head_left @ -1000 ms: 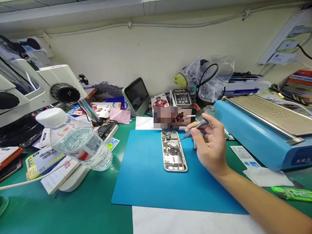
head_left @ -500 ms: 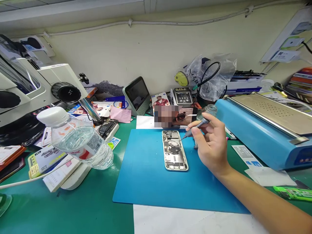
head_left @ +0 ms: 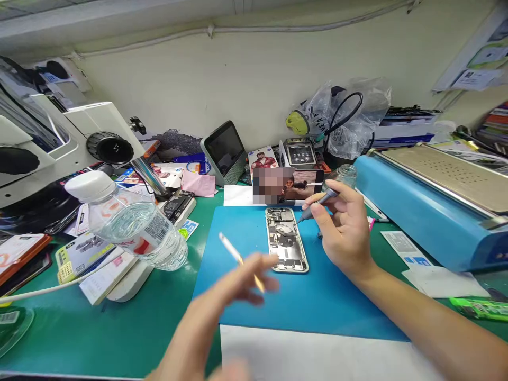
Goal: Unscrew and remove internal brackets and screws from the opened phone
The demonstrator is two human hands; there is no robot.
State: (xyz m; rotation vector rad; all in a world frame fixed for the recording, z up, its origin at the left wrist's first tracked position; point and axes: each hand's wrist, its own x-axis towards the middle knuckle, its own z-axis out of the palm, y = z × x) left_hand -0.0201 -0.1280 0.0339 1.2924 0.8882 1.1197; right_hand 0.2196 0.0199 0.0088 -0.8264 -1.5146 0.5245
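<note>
An opened smartphone (head_left: 286,241) lies face up on the blue mat (head_left: 238,304), its internal parts exposed. My right hand (head_left: 347,235) is closed round a grey precision screwdriver (head_left: 307,214), whose thin tip points down at the phone's right side; contact cannot be made out. My left hand (head_left: 234,283), smeared by motion, is over the mat at the phone's lower left. Between its fingers is a cigarette (head_left: 229,246), white with a tan filter. A phone with a video picture (head_left: 304,185) stands propped behind the mat.
A water bottle (head_left: 130,225) leans at the left, below a microscope arm (head_left: 103,132). At the right stands a blue machine with a metal plate (head_left: 420,211). A glass jar (head_left: 346,175) and a screen device (head_left: 224,153) are behind the mat. White paper (head_left: 317,354) lies in front.
My left hand has come into view from below with the cigarette. The screwdriver has shifted slightly left relative to the opened phone. The camera view has moved a little.
</note>
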